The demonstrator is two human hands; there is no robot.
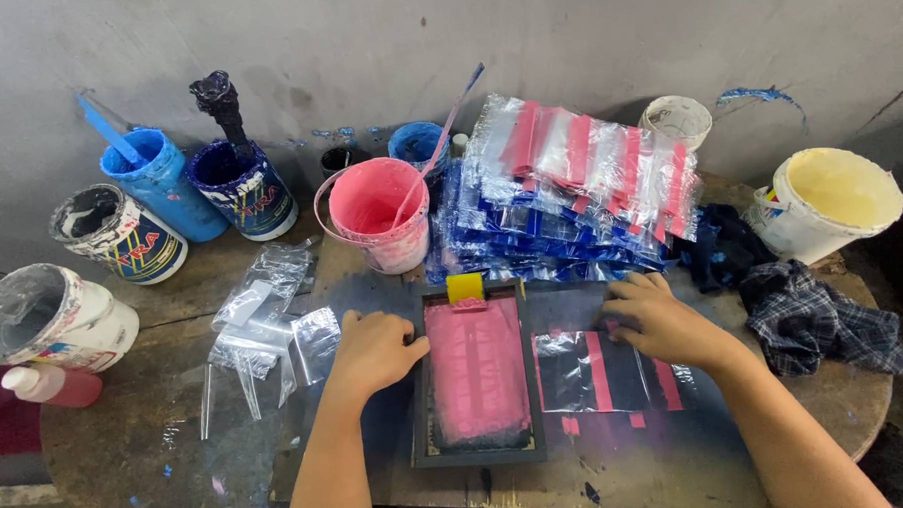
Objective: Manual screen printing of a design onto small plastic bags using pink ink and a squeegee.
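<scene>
- Our left fingers (399,338) curl over the left edge of the dark printing frame (478,448), gripping its rim; the left hand (373,349) rests on the table (138,455) beside it.
- Our right fingers (628,296) lie spread and flat, pressing the top edge of a clear plastic bag (601,371) with pink stripes; the right hand (664,322) clasps nothing.
- That bag lies just right of the frame, touching it, under our right fingertips.
- The frame's mesh is coated in pink ink, with a yellow squeegee (465,288) at its far end.
- Behind, a tall stack of bags (569,190), red-striped on top and blue below (loosely piled).
- Loose clear bags (264,321) lie left of our left hand.
- A pink bucket (378,214) holds pink ink and a stirring stick; two blue tubs (159,179) hold blue ink; a white bucket (830,203) holds pale yellow.
</scene>
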